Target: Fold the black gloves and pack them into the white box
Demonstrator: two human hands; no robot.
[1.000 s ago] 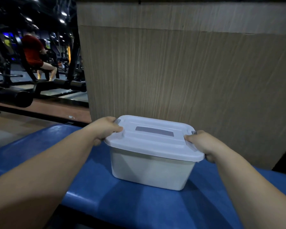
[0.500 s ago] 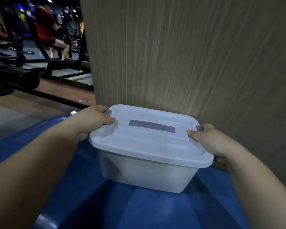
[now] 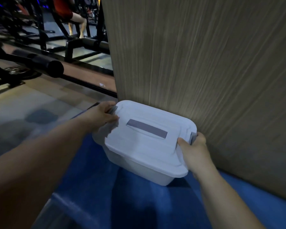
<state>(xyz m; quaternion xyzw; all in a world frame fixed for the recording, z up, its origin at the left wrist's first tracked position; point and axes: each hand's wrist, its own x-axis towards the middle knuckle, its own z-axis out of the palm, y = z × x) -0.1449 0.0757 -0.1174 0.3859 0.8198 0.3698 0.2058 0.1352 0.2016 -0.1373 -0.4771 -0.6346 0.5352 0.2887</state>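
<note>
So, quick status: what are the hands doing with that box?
Left hand and right hand grip the grey end clips. White box on blue bench, lid on. No gloves visible.

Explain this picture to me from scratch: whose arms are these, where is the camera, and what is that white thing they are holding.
There is no machine here. The view comes from a wide-angle camera worn on a person's head, looking forward and down, so the two bare arms reaching in from the bottom belong to the wearer. The left hand and the right hand each grip one end of a white box, at the grey clips on either side of its lid, which is on. The box sits on a blue padded surface, right up against a wood-grain panel. A grey handle lies flat in the lid's top. No black gloves are visible; whether they are inside cannot be told. Beyond, on the left, stands dark gym equipment.
</note>
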